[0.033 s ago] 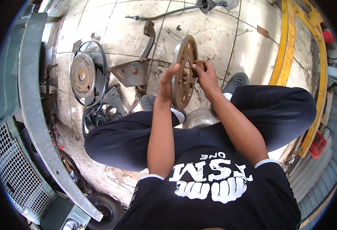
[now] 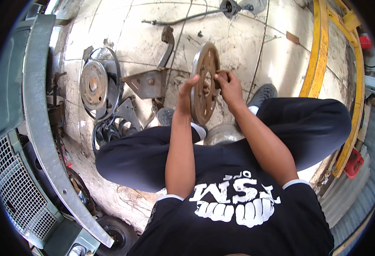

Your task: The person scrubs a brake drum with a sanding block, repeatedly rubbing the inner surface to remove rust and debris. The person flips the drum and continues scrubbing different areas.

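Note:
My left hand [image 2: 186,98] grips a rusty round metal disc [image 2: 199,102] by its left rim, the thumb on the near side. The disc stands on edge above the floor between my knees, its face turned to the right, with a large centre hole and smaller holes around it. Some left fingertips show through the centre hole. My right hand [image 2: 231,88] is at the disc's right face, thumb and fingers pinched together beside the centre hole. What the pinch holds, if anything, is too small to tell. Below the disc sits a rounded, worn metal object [image 2: 222,135].
Left on the tiled floor are another rusty disc [image 2: 94,84] with a black ring, a pedal bracket [image 2: 147,83] and black hoses [image 2: 104,132]. A rod [image 2: 187,18] lies at the far side. A grey bumper [image 2: 40,115] borders the left, a yellow frame [image 2: 315,55] the right.
The whole view has shifted slightly. Both hands keep their hold at the disc; the right fingers have moved only a little.

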The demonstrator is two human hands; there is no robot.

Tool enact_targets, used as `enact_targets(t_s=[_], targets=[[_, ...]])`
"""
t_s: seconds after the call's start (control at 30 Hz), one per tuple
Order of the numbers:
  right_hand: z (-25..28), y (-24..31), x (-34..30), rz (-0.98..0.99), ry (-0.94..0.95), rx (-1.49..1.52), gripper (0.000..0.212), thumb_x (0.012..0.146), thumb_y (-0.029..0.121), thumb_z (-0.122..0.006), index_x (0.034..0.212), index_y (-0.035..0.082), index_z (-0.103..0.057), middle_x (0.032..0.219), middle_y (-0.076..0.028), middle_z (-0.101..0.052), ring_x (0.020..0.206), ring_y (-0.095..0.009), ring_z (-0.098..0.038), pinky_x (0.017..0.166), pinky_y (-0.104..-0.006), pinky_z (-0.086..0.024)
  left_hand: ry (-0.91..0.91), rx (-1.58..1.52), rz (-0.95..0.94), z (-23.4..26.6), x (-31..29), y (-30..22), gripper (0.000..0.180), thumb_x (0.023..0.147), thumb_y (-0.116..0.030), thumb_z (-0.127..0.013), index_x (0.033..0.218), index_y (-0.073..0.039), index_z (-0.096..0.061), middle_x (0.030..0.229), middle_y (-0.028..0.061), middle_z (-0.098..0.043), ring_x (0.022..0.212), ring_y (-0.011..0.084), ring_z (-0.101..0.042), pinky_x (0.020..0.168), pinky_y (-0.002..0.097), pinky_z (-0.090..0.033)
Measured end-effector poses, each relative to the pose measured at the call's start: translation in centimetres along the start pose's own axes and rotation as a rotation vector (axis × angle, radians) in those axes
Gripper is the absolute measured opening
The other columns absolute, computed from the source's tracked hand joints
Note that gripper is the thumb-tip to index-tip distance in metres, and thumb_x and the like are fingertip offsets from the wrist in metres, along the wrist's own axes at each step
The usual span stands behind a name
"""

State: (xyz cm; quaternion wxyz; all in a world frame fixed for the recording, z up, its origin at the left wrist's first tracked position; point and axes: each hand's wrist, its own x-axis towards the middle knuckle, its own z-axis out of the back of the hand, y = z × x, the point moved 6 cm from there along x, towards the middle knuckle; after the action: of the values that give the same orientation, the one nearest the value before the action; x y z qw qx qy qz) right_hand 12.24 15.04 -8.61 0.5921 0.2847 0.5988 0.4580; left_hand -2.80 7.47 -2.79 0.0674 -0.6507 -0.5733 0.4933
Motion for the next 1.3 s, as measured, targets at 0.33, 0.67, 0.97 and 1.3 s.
enact_targets(t_s=[0.33, 0.67, 0.97, 1.3], targets=[[1.0, 1.3, 0.9, 0.069, -0.15, -0.099, 0.032, 0.093, 0.029, -0.076, 0.11, 0.003, -0.074, 0.098, -0.012, -0.076, 0.088, -0.022, -0.069, 0.081, -0.0356, -0.053, -0.209, 0.82, -0.228, -0.6, 0.0, -1.1, 0.091, 0.07, -0.045, -0.09, 0.138, 0.009, -0.061, 0.12, 0.0217, -0.071, 0.109, 0.0263, -0.068, 0.096, 0.0358, -0.052], [1.8, 0.2, 1.6, 0.047, -0.229, -0.115, 0.033, 0.092, 0.034, -0.076, 0.111, 0.007, -0.074, 0.102, -0.018, -0.076, 0.098, -0.033, -0.072, 0.088, -0.0419, -0.053, -0.378, 1.114, -0.243, -1.3, 0.4, 0.3, 0.107, 0.063, -0.048, -0.093, 0.143, 0.011, -0.056, 0.133, 0.0309, -0.066, 0.122, 0.0358, -0.067, 0.104, 0.0416, -0.051], [0.1, -1.0, 2.9, 0.112, -0.142, 0.133, 0.04, 0.107, 0.023, -0.062, 0.14, 0.001, -0.053, 0.105, -0.008, -0.067, 0.088, -0.014, -0.063, 0.078, -0.0315, -0.056, -0.166, 0.4, -0.156, 1.3, 0.3, -2.2, 0.084, 0.079, -0.047, -0.08, 0.138, 0.009, -0.062, 0.114, 0.012, -0.069, 0.103, 0.0185, -0.062, 0.093, 0.0289, -0.045], [-1.7, 2.7, -1.6, -0.082, 0.102, 0.222, 0.044, 0.095, 0.032, -0.079, 0.129, 0.008, -0.064, 0.101, -0.003, -0.071, 0.077, -0.012, -0.065, 0.062, -0.0267, -0.045, -0.175, -0.046, -0.118, 4.2, -1.5, -1.2, 0.07, 0.089, -0.053, -0.069, 0.13, 0.004, -0.064, 0.108, 0.0165, -0.071, 0.095, 0.0255, -0.07, 0.088, 0.0374, -0.057]])
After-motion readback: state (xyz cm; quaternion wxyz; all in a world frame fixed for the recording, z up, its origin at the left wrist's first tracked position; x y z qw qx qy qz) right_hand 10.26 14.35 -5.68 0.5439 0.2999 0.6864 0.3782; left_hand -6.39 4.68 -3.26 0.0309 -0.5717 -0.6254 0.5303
